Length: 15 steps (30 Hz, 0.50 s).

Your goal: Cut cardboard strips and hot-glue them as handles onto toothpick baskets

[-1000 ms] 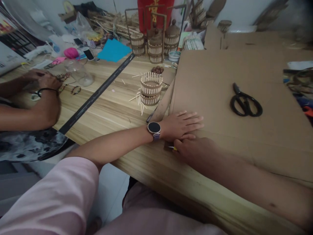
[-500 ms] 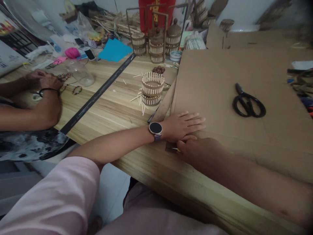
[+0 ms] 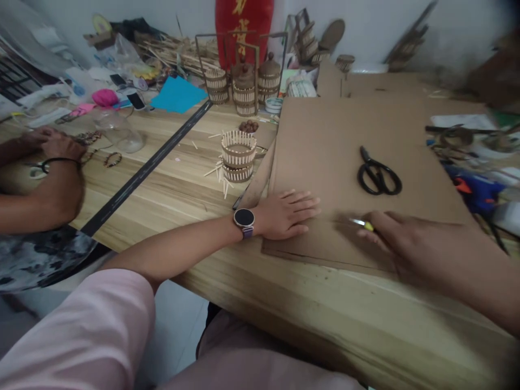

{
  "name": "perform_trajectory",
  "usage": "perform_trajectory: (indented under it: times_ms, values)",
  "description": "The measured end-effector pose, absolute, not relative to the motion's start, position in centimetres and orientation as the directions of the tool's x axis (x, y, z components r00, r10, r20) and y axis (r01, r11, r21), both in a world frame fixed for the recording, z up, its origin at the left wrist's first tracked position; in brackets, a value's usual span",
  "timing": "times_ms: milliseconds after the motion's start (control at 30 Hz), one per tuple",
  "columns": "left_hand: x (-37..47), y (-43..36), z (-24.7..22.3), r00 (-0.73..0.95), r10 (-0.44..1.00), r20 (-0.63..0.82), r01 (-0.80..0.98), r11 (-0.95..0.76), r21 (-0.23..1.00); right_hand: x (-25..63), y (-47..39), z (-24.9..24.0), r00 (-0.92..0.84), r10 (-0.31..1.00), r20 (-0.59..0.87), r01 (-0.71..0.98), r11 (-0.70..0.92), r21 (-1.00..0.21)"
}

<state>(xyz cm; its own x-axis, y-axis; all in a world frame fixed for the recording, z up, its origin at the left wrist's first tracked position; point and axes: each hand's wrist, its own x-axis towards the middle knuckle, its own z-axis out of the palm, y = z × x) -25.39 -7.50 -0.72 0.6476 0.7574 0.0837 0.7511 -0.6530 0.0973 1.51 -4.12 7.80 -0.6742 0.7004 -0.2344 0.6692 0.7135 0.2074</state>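
Observation:
My left hand [image 3: 284,214] lies flat with fingers stretched on the left part of a large brown cardboard sheet [image 3: 317,141]. A watch [image 3: 244,218] is on that wrist. To the right, my right hand [image 3: 390,235] is closed around a utility knife [image 3: 368,225] with a yellow part showing; its blade points left over the cardboard. Most of the knife is hidden in the fist, and the blade's tip is blurred. Black-handled scissors [image 3: 378,174] rest on the cardboard beyond my right hand.
A small slatted wooden bucket [image 3: 239,156] stands among loose sticks, near a dish of brown beads [image 3: 248,127]. Several lidded buckets [image 3: 245,92] stand behind. At left, another person's hands [image 3: 60,146] work with beads beside a clear jar [image 3: 122,132]. Tools [image 3: 479,189] crowd the right.
My right hand has moved right, away from my left hand and the cardboard's near left corner, and the knife now shows. My left hand stays flat. The view has turned slightly right.

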Motion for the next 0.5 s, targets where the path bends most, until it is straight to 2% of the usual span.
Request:
perform_trajectory:
  times_ms: [67,200,333,433,500]
  values:
    - [-25.4,-7.6,-0.7,0.644,0.76,0.088,0.753,-0.65,0.104,2.1,-2.8,7.3,-0.619,0.754,-0.22,0.706,0.657,0.266]
    - [-25.5,-7.7,-0.9,0.634,0.766,0.106,0.757,-0.643,0.119,1.8,-1.3,5.2,-0.64,0.744,-0.19,0.703,0.667,0.246]
    - [-25.8,-8.1,-0.7,0.584,0.791,0.182,0.782,-0.608,0.134,2.2,-1.6,4.3,-0.656,0.75,-0.083,0.723,0.657,0.215]
    - [-25.9,-9.3,-0.3,0.488,0.839,0.241,0.838,-0.527,0.139,5.2,-2.0,4.9,-0.61,0.792,-0.001,0.779,0.6,0.182]
    - [-25.8,-10.9,0.1,0.365,0.886,0.287,0.884,-0.426,0.191,8.4,-2.1,5.4,-0.502,0.865,0.022,0.855,0.492,0.163]
